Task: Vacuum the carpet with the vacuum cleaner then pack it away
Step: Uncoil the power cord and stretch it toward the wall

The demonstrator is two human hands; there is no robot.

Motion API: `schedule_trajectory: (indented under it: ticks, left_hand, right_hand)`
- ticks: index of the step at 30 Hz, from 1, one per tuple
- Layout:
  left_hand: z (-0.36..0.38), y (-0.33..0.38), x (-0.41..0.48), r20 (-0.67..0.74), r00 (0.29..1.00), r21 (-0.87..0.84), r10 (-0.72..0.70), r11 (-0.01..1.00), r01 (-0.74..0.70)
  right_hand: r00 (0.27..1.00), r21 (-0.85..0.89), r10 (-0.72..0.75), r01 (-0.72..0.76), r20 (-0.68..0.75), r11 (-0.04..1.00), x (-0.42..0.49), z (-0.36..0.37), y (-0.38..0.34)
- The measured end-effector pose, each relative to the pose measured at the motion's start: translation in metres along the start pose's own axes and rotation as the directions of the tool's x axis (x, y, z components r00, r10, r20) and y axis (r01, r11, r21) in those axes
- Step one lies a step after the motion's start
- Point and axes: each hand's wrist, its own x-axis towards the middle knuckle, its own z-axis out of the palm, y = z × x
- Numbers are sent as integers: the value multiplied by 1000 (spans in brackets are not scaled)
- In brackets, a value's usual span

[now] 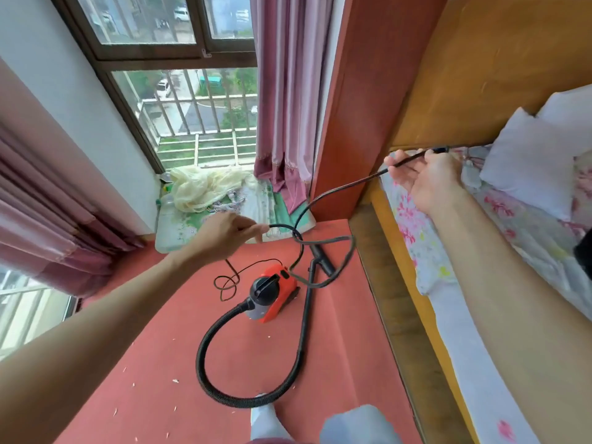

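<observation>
Both hands pinch the power cord (339,190): left hand (221,235) at 9 o'clock, right hand (426,177) at 2; vacuum cleaner (272,296) on the carpet (160,363).

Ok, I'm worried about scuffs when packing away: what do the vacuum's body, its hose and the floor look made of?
Vacuum body: probably moulded plastic, glossy red-orange with a black top catching light. Hose: seemingly flexible ribbed black plastic, bent in a wide loop. Floor: short-pile red carpet, matt, with pale crumbs on it.
</observation>
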Motion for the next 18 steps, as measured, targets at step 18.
schedule_trajectory:
  ticks: [18]
  left_hand:
    - [130, 92, 73, 73, 854, 48, -516, 857, 514]
  right_hand:
    - [918, -418, -354, 398, 182, 817, 129, -66, -80]
